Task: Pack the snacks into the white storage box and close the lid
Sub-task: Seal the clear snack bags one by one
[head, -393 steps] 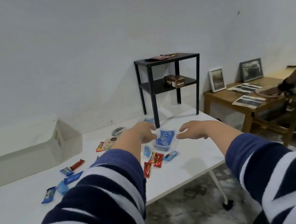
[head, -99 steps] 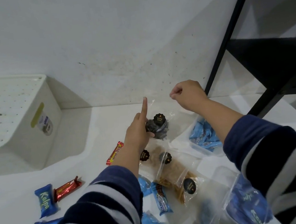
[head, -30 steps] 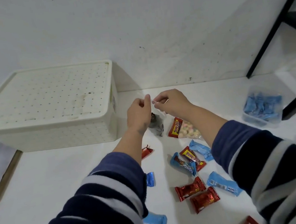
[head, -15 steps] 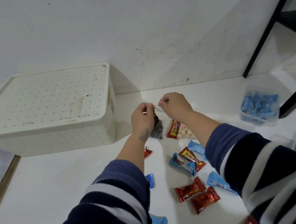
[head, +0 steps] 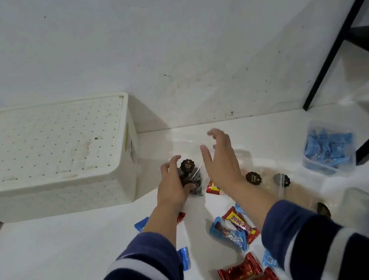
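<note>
A cream-white storage box (head: 50,178) with a dotted, perforated lid (head: 47,141) sits on a white bench (head: 54,262), beside scattered snacks: shiny red wrappers (head: 239,273), light-blue wrappers (head: 229,235), and a red, yellow and purple bar (head: 242,223). Navy sleeves (head: 147,276) carry pale stripes. The left hand (head: 173,188) grips a dark, black-labelled packet (head: 189,174). A clear tub (head: 328,146) holds blue sweets.

Bare table (head: 54,262) before lidded box (head: 50,145)

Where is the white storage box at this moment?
In the head view, the white storage box stands at the left on the table, against the wall, lid on, left of the left hand.
</note>
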### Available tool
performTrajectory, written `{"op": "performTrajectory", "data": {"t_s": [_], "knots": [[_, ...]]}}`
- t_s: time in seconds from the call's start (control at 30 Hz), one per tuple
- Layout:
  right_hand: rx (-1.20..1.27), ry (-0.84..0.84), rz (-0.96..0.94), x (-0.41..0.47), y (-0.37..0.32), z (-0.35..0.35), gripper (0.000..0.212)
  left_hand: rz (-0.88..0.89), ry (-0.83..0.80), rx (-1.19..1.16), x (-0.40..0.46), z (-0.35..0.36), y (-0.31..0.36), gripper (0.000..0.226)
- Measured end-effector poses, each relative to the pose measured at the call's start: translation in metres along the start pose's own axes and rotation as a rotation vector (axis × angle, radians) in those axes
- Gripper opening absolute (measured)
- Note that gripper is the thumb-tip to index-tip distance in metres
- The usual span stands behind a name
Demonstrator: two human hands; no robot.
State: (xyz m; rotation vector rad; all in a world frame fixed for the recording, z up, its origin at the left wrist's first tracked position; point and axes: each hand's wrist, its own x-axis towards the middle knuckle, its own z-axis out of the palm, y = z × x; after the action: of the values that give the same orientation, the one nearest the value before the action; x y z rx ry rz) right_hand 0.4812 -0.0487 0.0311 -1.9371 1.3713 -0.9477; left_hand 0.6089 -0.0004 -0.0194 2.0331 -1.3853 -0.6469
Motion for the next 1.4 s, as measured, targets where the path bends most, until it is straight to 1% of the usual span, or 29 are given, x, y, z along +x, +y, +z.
{"op": "performTrajectory", "data": {"t_s": [0.03, 0.1, 0.17, 0.2, 0.27, 0.37, 0.5, 0.6, 0.73, 0.87, 0.93, 1.03, 1.13, 1.2, 1.27, 1.33, 1.4], "knots": [[-0.057, -0.009, -0.005, -0.008, 0.006, 0.004, 0.034, -0.011, 0.011, -0.011, 0.002, 0.001, -0.001, 0.084], [-0.104, -0.121, 0.044, -0.014, 0.019, 0.016, 0.038, -0.017, 0.031, -0.035, 0.007, 0.003, -0.004, 0.084], [-0.023, -0.240, 0.144, -0.006, 0.025, 0.028, 0.046, -0.006, 0.055, -0.063, 0.013, 0.004, -0.006, 0.086], [0.025, -0.270, 0.184, 0.002, 0.026, 0.034, 0.049, -0.001, 0.065, -0.075, 0.018, 0.004, -0.006, 0.086], [0.086, -0.284, 0.213, 0.023, 0.024, 0.043, 0.052, 0.000, 0.096, -0.095, 0.032, 0.004, -0.005, 0.083], [0.107, -0.278, 0.169, 0.064, 0.022, 0.049, 0.054, 0.021, 0.162, -0.122, 0.065, 0.001, 0.001, 0.077], [0.110, -0.266, 0.108, 0.124, 0.027, 0.054, 0.055, 0.073, 0.194, -0.136, 0.124, -0.005, 0.010, 0.076], [0.103, -0.290, 0.097, 0.155, 0.032, 0.058, 0.060, 0.076, 0.193, -0.131, 0.157, -0.003, 0.013, 0.079], [0.126, -0.336, 0.148, 0.168, 0.037, 0.060, 0.070, 0.029, 0.122, -0.166, 0.172, 0.007, 0.008, 0.085], [0.054, -0.361, 0.144, 0.161, 0.040, 0.053, 0.063, -0.012, 0.101, -0.138, 0.172, 0.006, 0.004, 0.089], [0.005, -0.374, 0.150, 0.153, 0.043, 0.044, 0.057, -0.002, 0.135, -0.087, 0.164, 0.008, 0.003, 0.085], [-0.033, -0.395, 0.195, 0.135, 0.052, 0.023, 0.049, 0.065, 0.157, 0.054, 0.140, 0.018, 0.005, 0.078], [-0.098, -0.413, 0.238, 0.115, 0.057, -0.005, 0.040, 0.157, 0.098, 0.089, 0.113, 0.031, 0.010, 0.072], [-0.123, -0.408, 0.272, 0.101, 0.057, -0.026, 0.037, 0.215, 0.028, 0.065, 0.096, 0.038, 0.020, 0.063], [-0.131, -0.392, 0.306, 0.085, 0.058, -0.047, 0.035, 0.261, -0.080, 0.064, 0.078, 0.044, 0.033, 0.055], [-0.148, -0.383, 0.336, 0.069, 0.058, -0.069, 0.034, 0.295, -0.199, 0.076, 0.062, 0.049, 0.044, 0.051], [-0.190, -0.371, 0.366, 0.052, 0.059, -0.089, 0.035, 0.322, -0.312, 0.097, 0.047, 0.053, 0.052, 0.056]]}}
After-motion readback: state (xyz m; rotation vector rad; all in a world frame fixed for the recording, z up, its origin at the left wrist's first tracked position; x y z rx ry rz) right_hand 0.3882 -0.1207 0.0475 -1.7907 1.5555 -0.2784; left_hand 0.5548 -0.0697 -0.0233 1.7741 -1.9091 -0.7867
